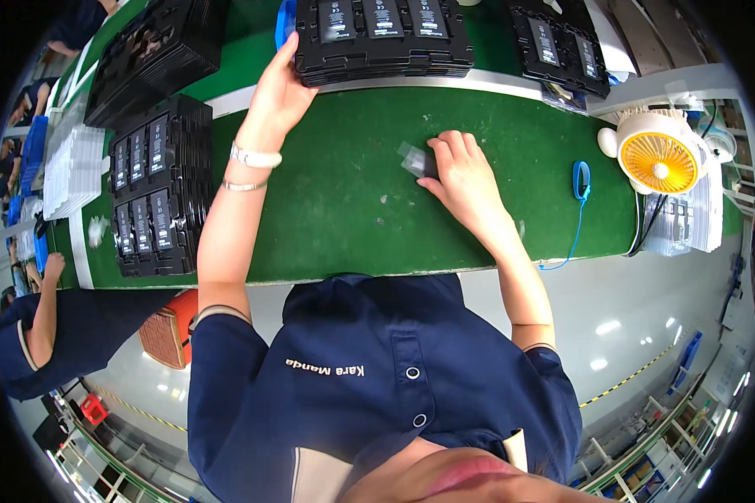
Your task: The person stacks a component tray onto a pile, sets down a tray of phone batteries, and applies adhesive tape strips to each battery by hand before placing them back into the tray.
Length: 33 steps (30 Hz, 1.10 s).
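My left hand (283, 99) is at the near left corner of a stack of black plastic trays (386, 64), its fingers along the side and partly hidden. Flat black battery packs (382, 18) with printed labels lie in the top tray. A blue object (286, 29) stands against that side, by my fingertips. Over the green tabletop (352, 184), my right hand (466, 178) is closed on a small dark flat piece with clear film (413, 158) sticking out to the left. My fingers cover most of the piece.
More black tray stacks (161, 189) stand at the left, and another tray (562, 52) at the far right. A yellow-and-white fan (658, 159) sits on the right, near a blue wrist strap (580, 180) with its cord. Clear trays (74, 163) are piled far left. A co-worker's arm (46, 310) shows left.
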### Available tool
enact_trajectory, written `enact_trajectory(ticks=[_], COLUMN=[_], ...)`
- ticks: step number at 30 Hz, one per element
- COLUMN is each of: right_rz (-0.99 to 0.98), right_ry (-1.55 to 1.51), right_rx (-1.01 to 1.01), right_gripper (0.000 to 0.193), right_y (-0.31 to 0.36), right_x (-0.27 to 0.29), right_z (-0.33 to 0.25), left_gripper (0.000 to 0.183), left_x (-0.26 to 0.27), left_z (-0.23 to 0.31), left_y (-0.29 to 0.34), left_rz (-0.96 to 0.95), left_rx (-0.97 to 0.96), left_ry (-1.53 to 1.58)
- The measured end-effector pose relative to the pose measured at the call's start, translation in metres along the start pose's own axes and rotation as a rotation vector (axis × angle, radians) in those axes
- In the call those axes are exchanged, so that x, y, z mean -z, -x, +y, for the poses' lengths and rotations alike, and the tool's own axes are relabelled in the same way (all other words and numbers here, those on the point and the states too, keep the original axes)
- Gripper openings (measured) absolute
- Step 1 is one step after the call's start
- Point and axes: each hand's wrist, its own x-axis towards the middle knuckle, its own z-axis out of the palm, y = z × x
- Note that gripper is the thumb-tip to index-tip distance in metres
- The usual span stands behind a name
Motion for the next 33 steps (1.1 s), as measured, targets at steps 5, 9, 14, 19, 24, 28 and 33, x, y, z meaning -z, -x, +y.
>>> enact_trajectory(ticks=[5, 9, 14, 19, 24, 28, 33], right_rz=[-0.204, -0.165, -0.188, -0.098, -0.038, -0.011, -0.120], right_ry=[-0.080, 0.045, 0.054, 0.030, -0.053, -0.305, -0.490], right_rx=[0.102, 0.112, 0.103, 0.116, 0.022, -0.109, -0.298], right_gripper=[0.044, 0.033, 0.030, 0.028, 0.019, 0.027, 0.034], right_y=[-0.007, -0.010, -0.005, 0.005, 0.019, 0.025, 0.037], right_x=[0.011, 0.004, 0.001, -0.006, -0.020, -0.013, 0.014], right_z=[0.011, 0.008, 0.005, -0.005, -0.011, -0.012, 0.014], left_gripper=[0.029, 0.026, 0.022, 0.023, 0.023, 0.024, 0.033], left_x=[-0.005, -0.001, -0.009, -0.026, -0.027, -0.011, 0.021], left_z=[0.006, 0.012, 0.010, 0.005, -0.007, -0.007, -0.007], left_y=[-0.011, -0.015, -0.015, 0.004, 0.023, 0.061, 0.139], left_rz=[0.114, 0.090, 0.028, 0.108, 0.146, 0.147, 0.368], left_rx=[0.218, 0.281, 0.307, 0.135, 0.055, 0.049, -0.022], left_ry=[0.192, 0.074, 0.032, 0.028, 0.017, 0.042, 0.225])
